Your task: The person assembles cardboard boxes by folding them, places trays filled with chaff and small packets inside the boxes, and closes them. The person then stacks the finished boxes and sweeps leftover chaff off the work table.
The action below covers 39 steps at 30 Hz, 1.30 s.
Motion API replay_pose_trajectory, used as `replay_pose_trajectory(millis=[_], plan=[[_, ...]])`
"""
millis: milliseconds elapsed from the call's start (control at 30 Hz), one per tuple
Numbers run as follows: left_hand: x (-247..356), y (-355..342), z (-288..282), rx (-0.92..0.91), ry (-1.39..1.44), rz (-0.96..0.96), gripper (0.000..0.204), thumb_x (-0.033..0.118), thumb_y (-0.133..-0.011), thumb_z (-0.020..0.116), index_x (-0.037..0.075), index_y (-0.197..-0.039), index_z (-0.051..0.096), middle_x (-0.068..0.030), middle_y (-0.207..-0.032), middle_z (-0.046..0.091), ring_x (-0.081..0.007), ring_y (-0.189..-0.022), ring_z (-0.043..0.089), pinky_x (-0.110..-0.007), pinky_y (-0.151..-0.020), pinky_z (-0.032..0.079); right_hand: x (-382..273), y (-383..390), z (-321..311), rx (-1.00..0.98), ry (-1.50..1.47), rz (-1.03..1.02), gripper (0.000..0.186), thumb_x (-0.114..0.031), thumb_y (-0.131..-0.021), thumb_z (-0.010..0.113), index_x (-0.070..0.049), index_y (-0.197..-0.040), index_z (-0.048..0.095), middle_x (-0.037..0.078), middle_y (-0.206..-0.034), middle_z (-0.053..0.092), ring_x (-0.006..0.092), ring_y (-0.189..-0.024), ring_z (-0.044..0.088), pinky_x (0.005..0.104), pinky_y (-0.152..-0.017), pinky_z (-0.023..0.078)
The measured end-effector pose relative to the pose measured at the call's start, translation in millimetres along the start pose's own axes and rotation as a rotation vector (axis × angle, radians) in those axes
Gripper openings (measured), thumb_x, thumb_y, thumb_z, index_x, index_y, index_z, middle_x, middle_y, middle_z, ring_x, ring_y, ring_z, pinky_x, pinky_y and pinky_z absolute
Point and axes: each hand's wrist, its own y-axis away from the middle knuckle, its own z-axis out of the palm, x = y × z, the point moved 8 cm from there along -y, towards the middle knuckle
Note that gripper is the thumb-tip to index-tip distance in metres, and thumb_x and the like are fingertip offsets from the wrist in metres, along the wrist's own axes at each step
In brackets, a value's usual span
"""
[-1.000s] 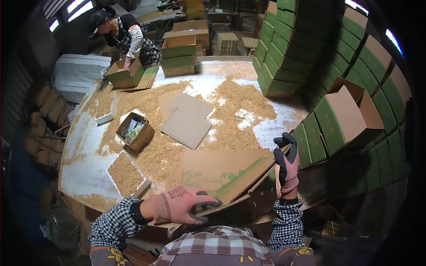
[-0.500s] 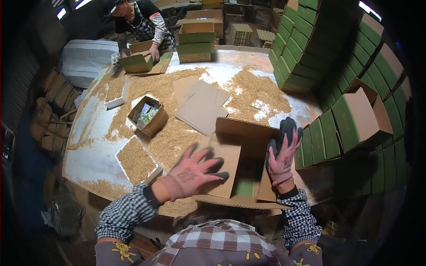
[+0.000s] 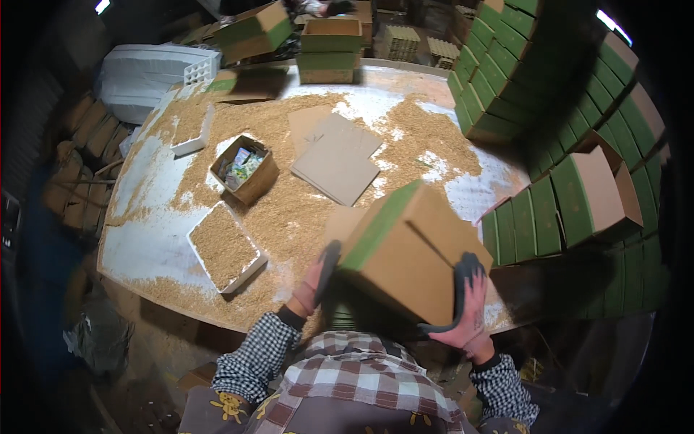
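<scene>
Over the near edge of the table (image 3: 148, 249), steady the tilted box (image 3: 397, 267), gripped flat-handed on opposite sides by left hand (image 3: 311, 284) and right hand (image 3: 470, 311). Press evenly from both sides, firmly enough to prevent slipping, lightly enough to avoid buckling.

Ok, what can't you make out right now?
In the head view:
- Inside of the brown, green-striped cardboard box at the pink gloved right hand: hidden by its outer sides.
- Co-worker's head: cut off by the top edge.
- Multicoloured contents of the small open brown carton: too small to identify.
</scene>
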Motion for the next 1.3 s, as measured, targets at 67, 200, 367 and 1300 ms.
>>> replay_pose_trajectory(millis=[67, 200, 367, 1300], plan=[[61, -51, -30, 0.122, 0.568, -0.179, 0.054, 0.026, -0.095, 0.046, -0.001, -0.14, 0.032, -0.0117, -0.131, 0.049, -0.0215, -0.119, 0.05, -0.034, -0.1, 0.04, -2, 2, -15, 0.282, -0.074, 0.035, 0.112, -0.046, -0.055, 0.078, 0.003, -0.141, 0.026, 0.026, -0.144, 0.029, 0.0443, -0.135, 0.021, 0.0534, -0.112, 0.013], [200, -123, -102, -0.086, 0.489, 0.273, 0.054, 0.016, -0.075, 0.063, 0.013, -0.128, 0.051, -0.0116, -0.115, 0.057, -0.028, -0.098, 0.058, -0.037, -0.084, 0.048, 57, 61, 79, 0.028, -0.555, 0.388, 0.084, -0.011, -0.073, 0.067, 0.001, -0.144, 0.022, 0.022, -0.145, 0.031, 0.0342, -0.129, 0.038, 0.0416, -0.105, 0.034], [230, -41, 92, -0.691, 0.445, 0.212, 0.017, 0.024, -0.071, 0.06, 0.02, -0.086, 0.064, -0.0016, -0.092, 0.058, -0.0243, -0.09, 0.056, -0.034, -0.08, 0.044, 24, -2, -14, 0.48, -1.621, 0.357, 0.054, -0.019, -0.095, 0.04, -0.003, -0.145, 0.026, 0.019, -0.139, 0.041, 0.0293, -0.124, 0.045, 0.0393, -0.1, 0.043], [-254, 215, -112, 0.125, 0.041, -0.859, 0.062, 0.027, -0.087, 0.062, 0.011, -0.142, 0.036, -0.0195, -0.141, 0.037, -0.037, -0.129, 0.034, -0.042, -0.109, 0.028, 58, -46, 28, 0.079, -0.029, 0.439, 0.056, 0.005, -0.07, 0.053, -0.006, -0.124, 0.056, 0.014, -0.122, 0.059, 0.0301, -0.117, 0.051, 0.0346, -0.103, 0.036]])
